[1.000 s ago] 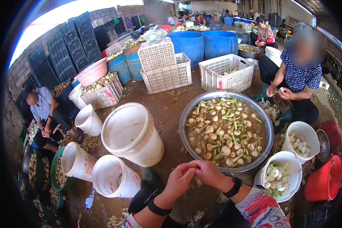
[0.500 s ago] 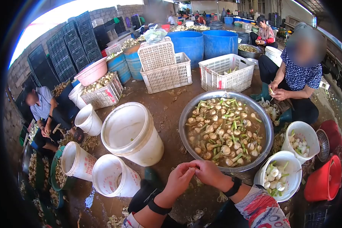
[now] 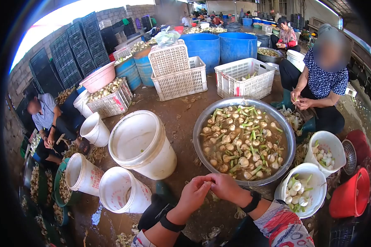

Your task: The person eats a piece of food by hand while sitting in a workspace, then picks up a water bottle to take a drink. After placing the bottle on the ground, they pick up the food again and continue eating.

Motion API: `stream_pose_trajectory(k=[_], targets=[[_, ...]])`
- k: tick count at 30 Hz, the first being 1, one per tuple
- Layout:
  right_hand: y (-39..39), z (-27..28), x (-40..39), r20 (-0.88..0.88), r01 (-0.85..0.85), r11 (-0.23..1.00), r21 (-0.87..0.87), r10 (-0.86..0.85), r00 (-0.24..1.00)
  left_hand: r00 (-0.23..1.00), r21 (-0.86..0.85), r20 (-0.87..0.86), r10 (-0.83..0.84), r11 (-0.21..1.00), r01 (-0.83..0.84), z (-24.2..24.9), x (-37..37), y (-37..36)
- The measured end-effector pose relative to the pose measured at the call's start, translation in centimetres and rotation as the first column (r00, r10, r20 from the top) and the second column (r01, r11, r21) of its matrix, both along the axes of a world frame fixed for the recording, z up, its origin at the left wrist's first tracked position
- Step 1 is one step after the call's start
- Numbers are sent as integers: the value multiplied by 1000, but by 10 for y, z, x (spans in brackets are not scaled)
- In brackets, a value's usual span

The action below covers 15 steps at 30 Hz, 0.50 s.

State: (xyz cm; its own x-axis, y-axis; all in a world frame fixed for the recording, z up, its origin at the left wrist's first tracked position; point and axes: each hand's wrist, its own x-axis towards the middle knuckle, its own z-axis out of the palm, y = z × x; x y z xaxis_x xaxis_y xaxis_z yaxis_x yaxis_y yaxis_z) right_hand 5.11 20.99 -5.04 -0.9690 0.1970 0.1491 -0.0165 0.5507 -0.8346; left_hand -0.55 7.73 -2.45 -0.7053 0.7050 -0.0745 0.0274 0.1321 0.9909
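My left hand [image 3: 195, 192] and my right hand [image 3: 226, 187] meet at the fingertips, close to the near rim of a wide metal basin [image 3: 198, 140]. Fingers on both hands are bent and pinched together; whatever sits between them is too small or hidden to name. Garlic bulbs [image 3: 245, 153] with short green stems float in brownish water inside the basin. To the right of my hands, a white bucket [image 3: 281, 191] holds peeled white garlic bulbs [image 3: 297, 190]. Behind it stands another white bucket [image 3: 338, 152] with a few more peeled bulbs.
Left of my hands stand a large white bucket [image 3: 165, 152] and a smaller white bucket [image 3: 140, 195]. A red bucket [image 3: 344, 199] is at the far right. One person [image 3: 325, 78] sits beyond the basin, another [image 3: 47, 115] at left. White crates [image 3: 181, 82] and blue barrels [image 3: 238, 47] line the back.
My hands keep almost the same pinched pose. The view has shifted very slightly, and the hands of the person at right have moved a little.
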Motion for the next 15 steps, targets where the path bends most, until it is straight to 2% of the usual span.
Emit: stream_pose_trajectory(k=[3,10,12,15], targets=[[0,3,0,45,-4,1000,-9,5,999,999,-61,-36,7,998,-10,-3,-1,-1],[0,1,0,28,-1,1000,22,1,1000,999,-68,-40,19,997,-22,-9,-3,0],[0,1,0,27,0,1000,16,-1,1000,1000,-141,20,-11,990,13,-2,-3,-1],[0,1,0,23,-3,1000,4,2,1000,1000,-156,21,-7,988,10,-4,-3,0]])
